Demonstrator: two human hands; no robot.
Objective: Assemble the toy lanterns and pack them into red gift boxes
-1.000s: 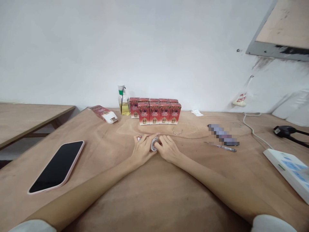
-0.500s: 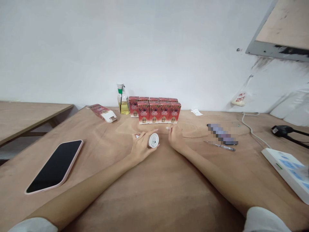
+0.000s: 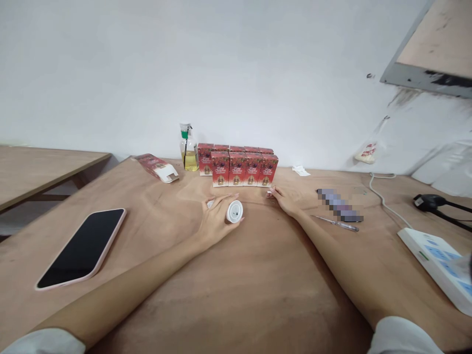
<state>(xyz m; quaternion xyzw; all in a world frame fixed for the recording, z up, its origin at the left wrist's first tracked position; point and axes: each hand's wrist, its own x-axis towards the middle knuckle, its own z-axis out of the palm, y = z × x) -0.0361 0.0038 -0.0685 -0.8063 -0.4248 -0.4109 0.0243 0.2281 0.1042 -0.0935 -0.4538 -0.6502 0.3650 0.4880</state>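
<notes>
My left hand (image 3: pixel 216 219) is closed around a small white round plastic piece (image 3: pixel 235 211), whose flat, ringed end faces me with a small dark spot in its middle. Another bit of white (image 3: pixel 210 203) shows between the fingers of that hand; its shape is mostly hidden. To the right, my right hand (image 3: pixel 283 199) rests low over the table, fingertips pinched on a tiny white piece (image 3: pixel 270 191) too small to name. Just beyond both hands, several red printed boxes (image 3: pixel 236 169) stand upright in two rows.
An open red box (image 3: pixel 157 168) lies on its side at the left, beside a bottle of yellow liquid (image 3: pixel 190 157). A phone (image 3: pixel 83 248) lies near left. Rightward are a screwdriver (image 3: pixel 339 224), a partly blurred-out object (image 3: pixel 337 204), crumpled tissue (image 3: pixel 301 170) and a power strip (image 3: pixel 437 260).
My right hand has moved right and slightly away from me, still pinching the tiny white piece. The left hand keeps its hold on the round piece, almost unmoved.
</notes>
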